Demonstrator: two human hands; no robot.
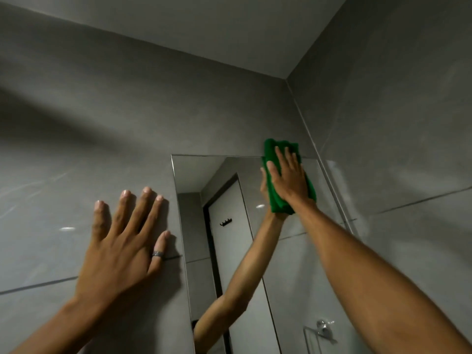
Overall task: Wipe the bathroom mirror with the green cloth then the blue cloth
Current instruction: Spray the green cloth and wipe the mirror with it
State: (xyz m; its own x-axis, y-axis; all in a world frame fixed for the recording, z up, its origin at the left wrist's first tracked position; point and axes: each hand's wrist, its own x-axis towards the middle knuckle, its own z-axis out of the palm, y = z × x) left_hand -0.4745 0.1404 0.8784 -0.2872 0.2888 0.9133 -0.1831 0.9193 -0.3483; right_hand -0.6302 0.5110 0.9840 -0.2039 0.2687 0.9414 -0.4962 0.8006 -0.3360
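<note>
The bathroom mirror [219,175] is a tall frameless panel on the grey tiled wall, its top edge near mid-frame. My right hand [290,175] lies flat on the folded green cloth [278,200], pressing it against the mirror's top right corner; the cloth's upper end overlaps the wall above. My left hand [125,241], with a ring on the thumb, rests flat with spread fingers on the wall tile just left of the mirror's edge. The blue cloth is not in view.
Grey tiled walls [396,149] meet in a corner just right of the mirror. The ceiling [229,34] is above. The mirror reflects a white door with a black hook [226,222] and a chrome wall fitting [322,328].
</note>
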